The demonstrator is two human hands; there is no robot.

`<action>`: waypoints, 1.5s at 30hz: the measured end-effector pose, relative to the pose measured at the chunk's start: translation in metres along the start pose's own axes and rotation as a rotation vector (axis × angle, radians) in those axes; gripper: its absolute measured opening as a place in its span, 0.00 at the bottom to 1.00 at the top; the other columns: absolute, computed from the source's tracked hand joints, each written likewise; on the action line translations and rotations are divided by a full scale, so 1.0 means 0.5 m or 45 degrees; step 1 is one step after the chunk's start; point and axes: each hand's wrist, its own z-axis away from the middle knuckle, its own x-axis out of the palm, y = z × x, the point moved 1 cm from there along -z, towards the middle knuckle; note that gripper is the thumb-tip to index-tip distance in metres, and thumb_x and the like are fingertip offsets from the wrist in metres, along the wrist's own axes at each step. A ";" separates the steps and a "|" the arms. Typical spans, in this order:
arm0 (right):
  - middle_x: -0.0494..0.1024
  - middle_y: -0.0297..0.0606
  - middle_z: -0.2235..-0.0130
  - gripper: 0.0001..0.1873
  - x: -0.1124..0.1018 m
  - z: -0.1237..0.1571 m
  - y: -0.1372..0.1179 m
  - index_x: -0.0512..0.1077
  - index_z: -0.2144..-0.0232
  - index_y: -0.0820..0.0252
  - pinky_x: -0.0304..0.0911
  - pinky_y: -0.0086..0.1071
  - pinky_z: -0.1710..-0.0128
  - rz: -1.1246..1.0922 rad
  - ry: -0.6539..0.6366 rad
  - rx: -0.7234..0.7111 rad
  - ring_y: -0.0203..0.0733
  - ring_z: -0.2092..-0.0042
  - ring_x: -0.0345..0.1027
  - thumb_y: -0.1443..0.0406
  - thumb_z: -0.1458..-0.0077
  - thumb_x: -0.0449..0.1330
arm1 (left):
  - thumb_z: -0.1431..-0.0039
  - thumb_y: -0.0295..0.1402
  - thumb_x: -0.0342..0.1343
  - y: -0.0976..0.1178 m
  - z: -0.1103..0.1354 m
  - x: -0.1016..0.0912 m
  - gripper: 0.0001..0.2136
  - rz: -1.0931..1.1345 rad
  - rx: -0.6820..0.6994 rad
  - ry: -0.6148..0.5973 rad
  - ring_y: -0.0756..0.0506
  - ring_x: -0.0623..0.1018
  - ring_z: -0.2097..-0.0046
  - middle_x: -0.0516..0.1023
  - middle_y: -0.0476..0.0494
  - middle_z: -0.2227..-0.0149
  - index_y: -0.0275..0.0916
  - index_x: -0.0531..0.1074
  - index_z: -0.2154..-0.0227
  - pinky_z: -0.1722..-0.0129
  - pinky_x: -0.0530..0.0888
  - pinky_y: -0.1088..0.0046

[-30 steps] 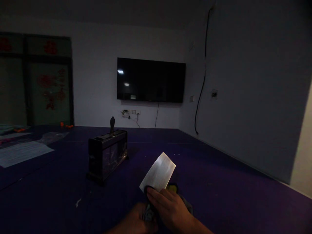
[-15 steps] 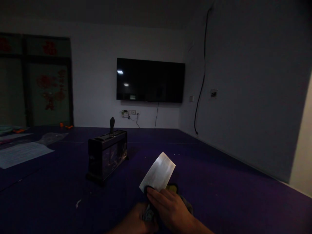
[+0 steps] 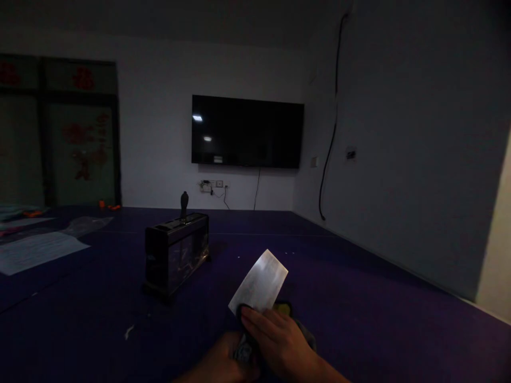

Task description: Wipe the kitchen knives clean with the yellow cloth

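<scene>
A cleaver (image 3: 260, 282) with a broad, shiny blade points up and away from me at a slant. My left hand (image 3: 229, 357) is closed round its handle, which is mostly hidden. My right hand (image 3: 281, 338) presses a dark cloth (image 3: 307, 334) over the base of the blade, its fingers together. Something yellow (image 3: 283, 308) shows beyond the knuckles, possibly part of the cloth. Left of the cleaver stands a black knife block (image 3: 187, 255) with clear sides, with one dark knife handle (image 3: 184, 205) sticking up from its top.
The purple surface (image 3: 359, 298) carries white paper (image 3: 40, 251) and clear plastic wrap (image 3: 85, 226) at the left, with orange bits (image 3: 114, 207) farther back. A small white scrap (image 3: 128, 332) lies nearer me. Beyond are a wall-mounted television (image 3: 247, 133) and a hanging cable (image 3: 333, 127).
The view has shifted very slightly. Both hands, the cleaver and the cloth keep nearly the same places.
</scene>
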 end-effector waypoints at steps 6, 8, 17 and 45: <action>0.71 0.44 0.50 0.20 -0.007 -0.004 0.009 0.66 0.52 0.66 0.67 0.32 0.68 0.018 -0.001 0.081 0.38 0.65 0.68 0.74 0.41 0.41 | 0.69 0.28 0.60 -0.003 0.003 -0.003 0.11 0.053 -0.030 0.022 0.54 0.63 0.78 0.64 0.53 0.81 0.35 0.65 0.79 0.79 0.56 0.77; 0.71 0.44 0.50 0.21 -0.002 0.000 0.016 0.66 0.51 0.65 0.67 0.32 0.68 0.046 0.001 0.141 0.38 0.65 0.68 0.74 0.43 0.42 | 0.70 0.30 0.60 0.000 0.006 -0.005 0.11 0.057 -0.056 -0.004 0.55 0.62 0.79 0.64 0.54 0.82 0.35 0.65 0.79 0.79 0.56 0.77; 0.68 0.42 0.47 0.26 0.020 0.020 0.053 0.64 0.49 0.65 0.67 0.34 0.64 0.101 0.011 0.402 0.40 0.64 0.67 0.75 0.51 0.46 | 0.67 0.31 0.61 -0.013 0.005 -0.022 0.13 -0.124 -0.139 -0.017 0.54 0.62 0.76 0.66 0.54 0.79 0.35 0.67 0.75 0.77 0.56 0.78; 0.69 0.39 0.48 0.28 0.033 0.052 0.118 0.59 0.44 0.60 0.65 0.38 0.57 0.352 0.153 0.680 0.45 0.57 0.65 0.76 0.48 0.44 | 0.65 0.21 0.55 0.014 0.015 -0.011 0.08 -0.336 -0.210 0.069 0.53 0.64 0.76 0.65 0.55 0.79 0.36 0.69 0.77 0.75 0.58 0.78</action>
